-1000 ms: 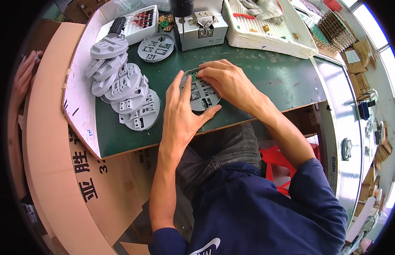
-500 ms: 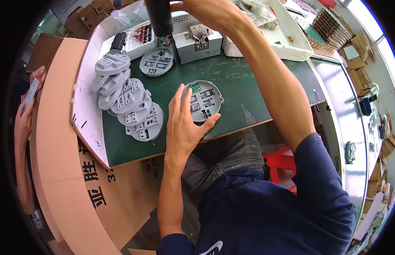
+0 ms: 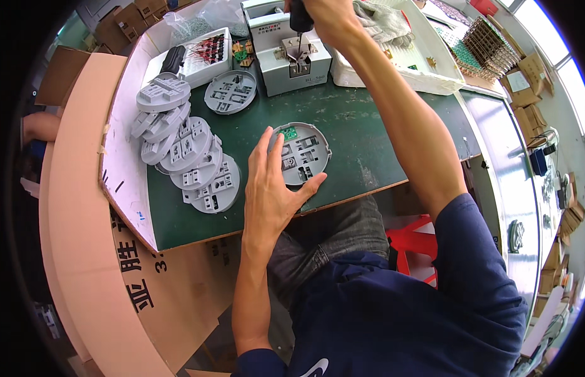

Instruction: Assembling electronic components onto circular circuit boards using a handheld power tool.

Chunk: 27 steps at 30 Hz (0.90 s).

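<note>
My left hand point(image 3: 270, 188) grips the left and near rim of a round grey plastic housing point(image 3: 312, 164), thumb and fingers spread around it. A small green circuit board point(image 3: 289, 133) sits inside the housing near its far left edge. In my right hand point(image 3: 330, 20) is a black electric screwdriver point(image 3: 300, 19), held upright, its top cut off by the picture's edge. Its thin bit points down at the metal pick-up slot of a grey screw feeder point(image 3: 270, 72); whether a screw is on the tip is too small to tell.
Left on the green bench point(image 3: 361, 138) is a leaning stack of grey housings point(image 3: 192, 151). One more housing point(image 3: 231, 92) lies before the feeder. Behind are a white box with red-and-black wired parts point(image 3: 207, 51), a bag of screws point(image 3: 201, 25) and a white tray point(image 3: 424, 78) with a glove.
My right hand has moved the screwdriver rightward and away from me, from in front of the feeder's left side to its pick-up slot. A person's hands at the far left have mostly left view.
</note>
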Each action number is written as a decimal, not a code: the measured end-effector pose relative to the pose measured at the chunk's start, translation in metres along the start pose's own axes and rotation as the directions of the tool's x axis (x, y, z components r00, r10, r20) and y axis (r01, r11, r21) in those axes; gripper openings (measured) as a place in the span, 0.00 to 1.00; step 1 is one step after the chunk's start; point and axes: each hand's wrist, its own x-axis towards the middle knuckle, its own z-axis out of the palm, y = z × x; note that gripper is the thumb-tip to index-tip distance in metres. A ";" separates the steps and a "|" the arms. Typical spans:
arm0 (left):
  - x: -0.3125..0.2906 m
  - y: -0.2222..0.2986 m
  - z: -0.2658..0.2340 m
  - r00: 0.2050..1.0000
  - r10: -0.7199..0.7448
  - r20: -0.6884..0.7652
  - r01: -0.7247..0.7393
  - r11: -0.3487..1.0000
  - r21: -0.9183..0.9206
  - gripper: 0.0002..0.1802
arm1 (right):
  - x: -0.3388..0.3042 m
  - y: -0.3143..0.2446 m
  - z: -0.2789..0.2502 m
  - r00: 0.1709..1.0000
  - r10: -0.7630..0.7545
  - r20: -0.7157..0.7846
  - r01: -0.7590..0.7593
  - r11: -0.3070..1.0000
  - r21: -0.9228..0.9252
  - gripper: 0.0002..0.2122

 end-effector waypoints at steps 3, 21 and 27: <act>0.002 0.001 0.001 1.000 0.001 0.002 -0.001 1.000 -0.015 0.50 | -0.004 0.012 0.000 1.000 0.028 -0.003 -0.028 0.994 -0.102 0.10; 0.001 -0.001 0.003 1.000 0.015 -0.011 -0.014 0.999 0.032 0.49 | -0.096 -0.023 0.023 0.968 0.156 0.198 -0.185 0.973 0.141 0.13; 0.000 -0.001 0.003 1.000 0.027 -0.014 -0.027 0.999 0.020 0.49 | -0.102 -0.006 0.020 0.940 0.226 0.254 -0.257 0.962 0.096 0.14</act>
